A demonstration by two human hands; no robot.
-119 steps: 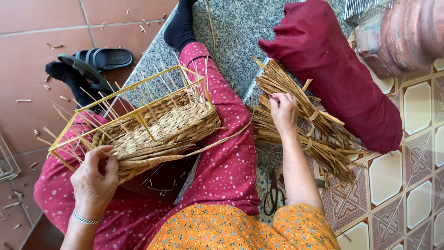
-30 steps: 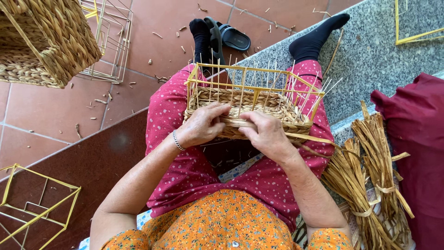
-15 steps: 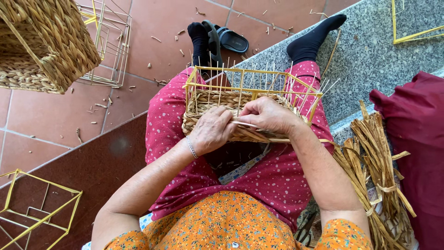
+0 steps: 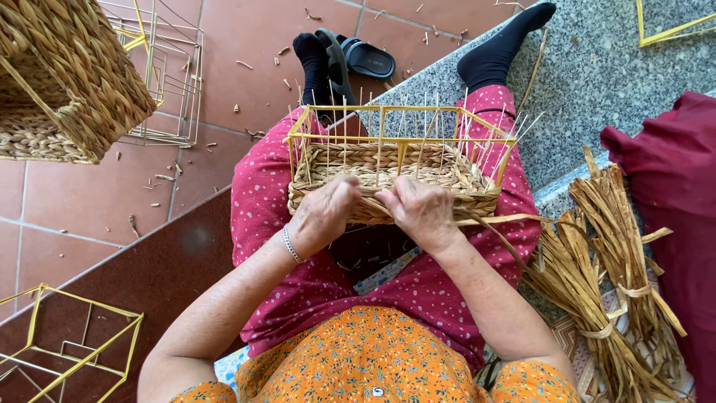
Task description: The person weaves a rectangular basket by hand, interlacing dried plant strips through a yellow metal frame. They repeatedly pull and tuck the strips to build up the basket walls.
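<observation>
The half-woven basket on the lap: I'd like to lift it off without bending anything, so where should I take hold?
Grip the woven band low on the two short ends, coming in from the sides. The thin upright wires above it stand bare and would bend, and both hands cover the near wall.

"How many baskets?"
"Two: one half-woven basket (image 4: 395, 175) on the lap, one finished woven basket (image 4: 63, 75) at top left."
"Bare wire frames?"
"Three in yellow: one beside the finished basket (image 4: 168, 71), one at bottom left (image 4: 67, 343), a corner of one at top right (image 4: 671, 30)."
"Straw bundles?"
"Two tied bundles (image 4: 611, 276)."
"Sandals?"
"One black sandal (image 4: 358, 56)."
</observation>
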